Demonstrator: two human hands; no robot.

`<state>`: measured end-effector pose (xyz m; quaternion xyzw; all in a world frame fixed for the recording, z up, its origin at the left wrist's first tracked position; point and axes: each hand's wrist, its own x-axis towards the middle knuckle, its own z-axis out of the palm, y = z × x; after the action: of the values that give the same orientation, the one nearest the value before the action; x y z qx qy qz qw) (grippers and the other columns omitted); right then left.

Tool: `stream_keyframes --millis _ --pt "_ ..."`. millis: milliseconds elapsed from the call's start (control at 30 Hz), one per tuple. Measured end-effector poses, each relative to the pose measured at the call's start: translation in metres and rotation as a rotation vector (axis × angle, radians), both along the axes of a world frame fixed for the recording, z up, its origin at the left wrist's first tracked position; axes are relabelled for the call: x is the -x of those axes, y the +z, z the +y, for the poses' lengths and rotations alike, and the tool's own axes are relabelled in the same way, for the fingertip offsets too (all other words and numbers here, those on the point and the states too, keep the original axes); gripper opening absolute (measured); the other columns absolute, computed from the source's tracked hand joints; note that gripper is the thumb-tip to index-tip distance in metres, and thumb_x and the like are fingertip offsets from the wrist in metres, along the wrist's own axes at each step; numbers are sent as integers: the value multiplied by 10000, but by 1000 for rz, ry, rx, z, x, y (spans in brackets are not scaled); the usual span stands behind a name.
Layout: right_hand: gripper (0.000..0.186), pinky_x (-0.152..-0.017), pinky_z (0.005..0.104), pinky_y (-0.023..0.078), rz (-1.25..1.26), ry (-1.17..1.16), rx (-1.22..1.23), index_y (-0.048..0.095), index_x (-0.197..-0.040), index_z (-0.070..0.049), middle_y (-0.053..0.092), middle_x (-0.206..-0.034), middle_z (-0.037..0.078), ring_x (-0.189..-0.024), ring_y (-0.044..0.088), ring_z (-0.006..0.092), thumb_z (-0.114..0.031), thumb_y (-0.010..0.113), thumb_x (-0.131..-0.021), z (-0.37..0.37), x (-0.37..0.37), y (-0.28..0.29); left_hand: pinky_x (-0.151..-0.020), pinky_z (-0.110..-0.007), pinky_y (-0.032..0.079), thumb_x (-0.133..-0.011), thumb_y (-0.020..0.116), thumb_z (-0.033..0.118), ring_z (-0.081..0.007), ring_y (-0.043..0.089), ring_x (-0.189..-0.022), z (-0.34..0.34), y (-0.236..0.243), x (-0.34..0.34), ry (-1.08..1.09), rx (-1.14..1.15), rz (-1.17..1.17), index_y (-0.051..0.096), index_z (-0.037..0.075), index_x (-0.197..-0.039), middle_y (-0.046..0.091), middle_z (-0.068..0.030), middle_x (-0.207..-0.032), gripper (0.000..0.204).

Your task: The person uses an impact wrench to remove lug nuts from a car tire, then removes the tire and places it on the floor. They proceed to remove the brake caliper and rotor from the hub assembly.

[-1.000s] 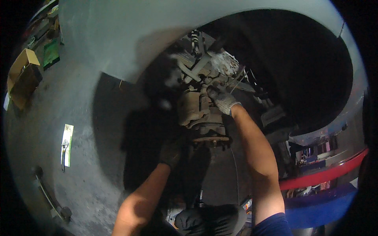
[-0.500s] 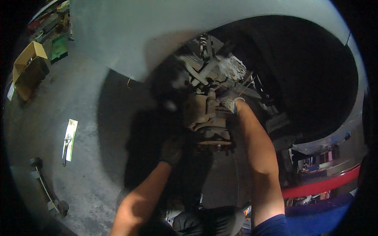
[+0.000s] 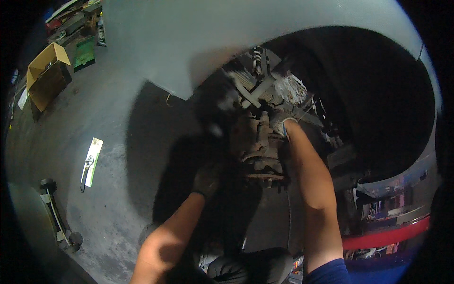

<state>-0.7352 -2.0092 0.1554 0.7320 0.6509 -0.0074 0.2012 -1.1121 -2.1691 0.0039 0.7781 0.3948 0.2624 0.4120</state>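
A: Head view: where are the hands?

B: The gloved right hand reaches to the top of the rusty wheel hub assembly in the wheel arch; I cannot tell whether its grip is closed. The gloved left hand sits below and to the left of it in shadow, grip unclear too.

A: Which step?

B: Probably working a fitting at the hub's top. Next calls for a firm hold, the hub steadied.

A: Anything else?

B: A wrench lies well off on the floor.
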Motion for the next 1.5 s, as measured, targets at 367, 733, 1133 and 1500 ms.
stream_keyframes --millis 367,733,1133,1500 --pt "423 -1022 448 527 -11 -111 -219 719 -1297 -102 682 -1349 192 -1248 640 387 -334 539 -993 -38 93 45 -1009 -470 545 -997 547 190 -385 668 -1187 5 -12 3 85 87 -131 706 114 -1293 714 -188 -1265 344" --pt "367 -961 433 531 549 -187 -1134 703 -1252 -33 727 -1195 205 -1123 692 387 -273 648 -980 -211 106 45 -1097 -392 495 -1048 579 192 -266 655 -1227 21 -49 25 141 685 -624 623 -33 -1343 674 -138 -1383 374" --pt "272 -1006 428 518 754 -269 -1313 729 -1183 -46 718 -1221 174 -1163 663 332 -152 596 -972 -247 72 -14 -1033 -345 506 -1008 678 208 -211 643 -1197 44 -8 10 228 697 -767 595 -26 -1391 667 -140 -1357 457" --pt "369 -1105 493 457 510 -257 -1238 683 -1299 -64 667 -1306 192 -1247 592 397 -143 556 -962 -249 66 -19 -1105 -411 497 -980 569 65 -373 598 -1290 134 185 -125 -56 -512 26 572 -22 -1400 616 -217 -1384 428"
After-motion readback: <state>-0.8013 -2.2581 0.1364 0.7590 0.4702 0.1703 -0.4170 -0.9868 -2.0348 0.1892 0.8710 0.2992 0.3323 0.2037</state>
